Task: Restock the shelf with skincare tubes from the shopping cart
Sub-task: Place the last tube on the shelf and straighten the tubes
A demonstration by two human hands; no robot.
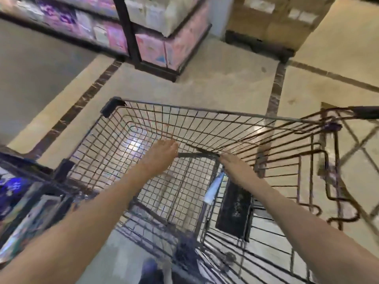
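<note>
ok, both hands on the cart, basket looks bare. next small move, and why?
Probably reach the right hand down to the pale tube beside the black pad in the shopping cart. It looks like the only stock left: the main basket shows only floor through the wire. The left hand can steady the bar.

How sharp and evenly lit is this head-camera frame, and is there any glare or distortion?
Head view: motion blur smears the shelf boxes and both hands; wide-angle bending curves the shopping cart rim; ceiling-light glare shows on the floor through the basket; lighting otherwise soft, without hard shadows.
</note>
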